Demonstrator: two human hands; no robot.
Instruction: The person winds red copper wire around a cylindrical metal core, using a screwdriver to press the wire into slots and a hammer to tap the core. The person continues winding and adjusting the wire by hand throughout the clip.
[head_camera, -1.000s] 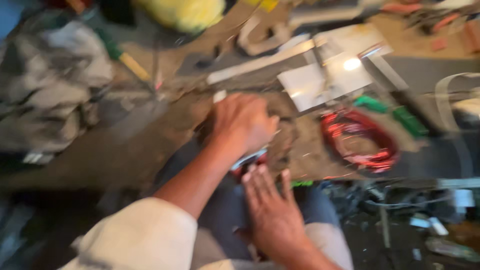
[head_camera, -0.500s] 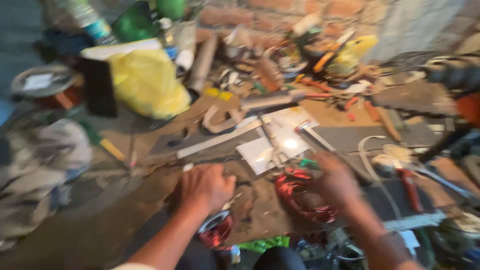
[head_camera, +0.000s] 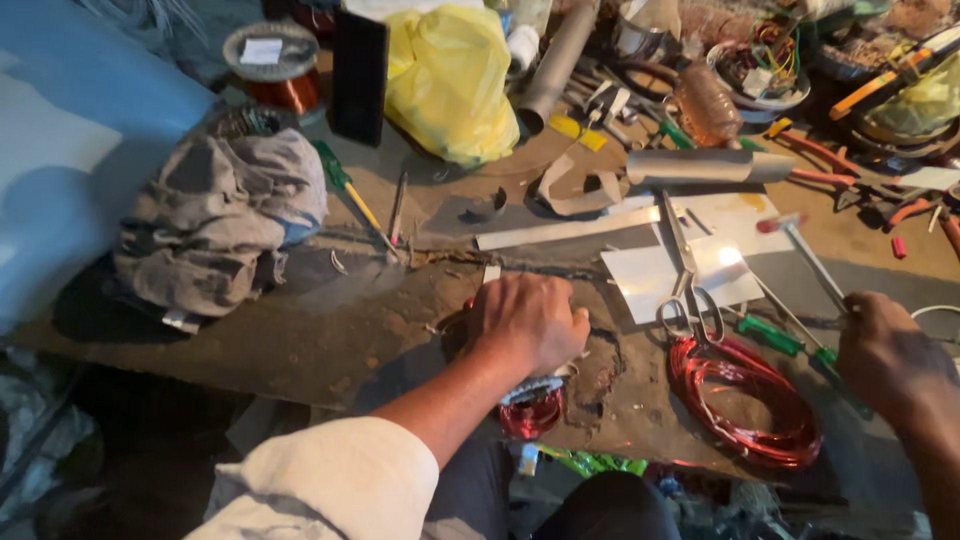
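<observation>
Since half a second before, my right hand had slid off the red wire coil and out to the right edge of the counter, while my left hand had stayed pressed down near the middle. The left fingers were curled over and clenched on something beneath the palm, though I could not tell what it was, since the hand hid it; a small winding of red copper wire sat just below the wrist at the counter's worn front edge. My right hand lay beside a green-handled screwdriver, and a thin tool with a red tip rose from near its knuckles; I could not tell whether those fingers gripped it or only rested by it. The big coil lay between my two hands, close to the right one, with the scissors just above it, their handles touching a white sheet. A long metal strip ran across behind my left hand. Farther back sat a yellow plastic bag, and to the left a heap of grey rags with a spool of copper wire behind it.
</observation>
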